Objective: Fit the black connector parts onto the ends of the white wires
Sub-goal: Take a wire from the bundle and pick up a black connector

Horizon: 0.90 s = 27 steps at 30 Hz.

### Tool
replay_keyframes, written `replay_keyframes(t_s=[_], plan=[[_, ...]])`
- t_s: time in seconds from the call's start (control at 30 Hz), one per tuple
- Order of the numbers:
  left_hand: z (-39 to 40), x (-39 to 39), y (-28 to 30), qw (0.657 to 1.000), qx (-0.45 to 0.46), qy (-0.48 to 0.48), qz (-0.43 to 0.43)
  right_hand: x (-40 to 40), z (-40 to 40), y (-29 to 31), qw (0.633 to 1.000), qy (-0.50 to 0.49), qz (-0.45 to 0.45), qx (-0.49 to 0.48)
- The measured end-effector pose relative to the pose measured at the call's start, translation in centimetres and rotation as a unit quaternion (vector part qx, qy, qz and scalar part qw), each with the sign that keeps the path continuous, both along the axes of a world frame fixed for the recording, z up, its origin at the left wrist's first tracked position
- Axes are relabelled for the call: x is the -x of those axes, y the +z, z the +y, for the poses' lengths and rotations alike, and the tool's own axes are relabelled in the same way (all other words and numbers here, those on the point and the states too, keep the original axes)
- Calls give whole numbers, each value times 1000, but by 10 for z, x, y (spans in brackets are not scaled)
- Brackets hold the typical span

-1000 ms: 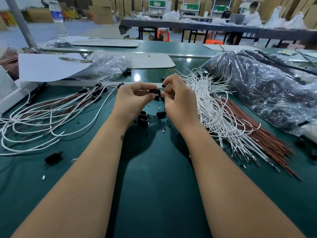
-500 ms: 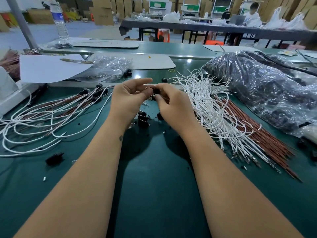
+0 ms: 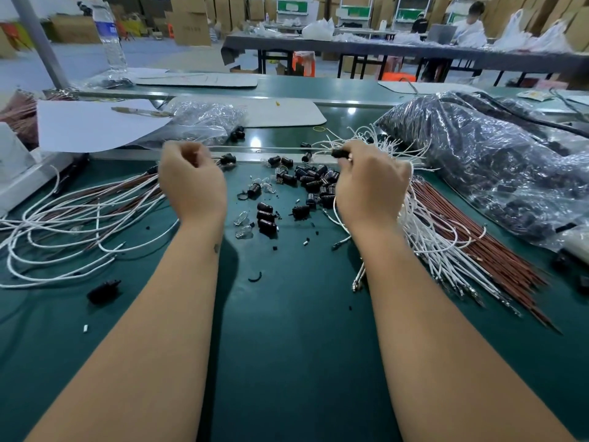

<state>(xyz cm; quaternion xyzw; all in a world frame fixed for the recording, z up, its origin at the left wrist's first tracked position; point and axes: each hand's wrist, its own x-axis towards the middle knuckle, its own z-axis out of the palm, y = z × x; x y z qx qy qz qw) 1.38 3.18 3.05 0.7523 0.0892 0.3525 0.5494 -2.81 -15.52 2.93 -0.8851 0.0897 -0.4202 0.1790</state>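
Fingers of your right hand (image 3: 371, 183) pinch a black connector (image 3: 340, 153) on a white wire (image 3: 271, 148) at frame centre, your left hand (image 3: 191, 180) grips the other end, and both hands have now moved apart.

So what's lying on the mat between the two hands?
In the head view, loose black connector parts on the green mat between left hand and right hand.
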Motion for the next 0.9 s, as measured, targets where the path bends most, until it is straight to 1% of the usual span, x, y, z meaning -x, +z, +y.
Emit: replay_keyframes(t_s=[0.03, 0.1, 0.13, 0.17, 0.23, 0.27, 0.33, 0.37, 0.43, 0.5, 0.63, 0.83, 0.9], plan=[[4, -2, -1, 999, -13, 40, 9, 1, -3, 1, 1000, -9, 1, -8], [3, 0, -2, 991, -96, 91, 31, 1, -1, 2, 1000, 7, 11, -4], [0, 3, -2, 985, -143, 92, 9, 1, 2, 2, 1000, 26, 15, 6], [-5, 7, 0, 980, -184, 60, -43, 1, 6, 2, 998, 50, 20, 19], [-17, 14, 2, 953, -253, -59, -154, 3, 14, 2, 994, 107, 20, 32], [-24, 17, 3, 936, -282, -115, -177, 4, 17, 3, 991, 133, 11, 31], [-33, 21, 2, 909, -328, -188, -174, 6, 21, 4, 987, 160, -1, 32], [-35, 22, 0, 902, -337, -208, -169, 7, 23, 5, 986, 163, 2, 39], [-33, 21, -1, 905, -326, -222, -159, 6, 22, 4, 987, 150, 21, 59], [-28, 18, 0, 918, -311, -198, -144, 4, 18, 4, 991, 111, 33, 74], [-16, 10, -2, 925, -350, -106, -102, 5, 15, 5, 993, 26, 47, 108], [-5, 4, -11, 944, -330, 1, -24, 6, 15, 5, 988, -2, 79, 136], [-4, 3, -13, 944, -330, 13, 1, 6, 16, 6, 986, -3, 87, 139]])
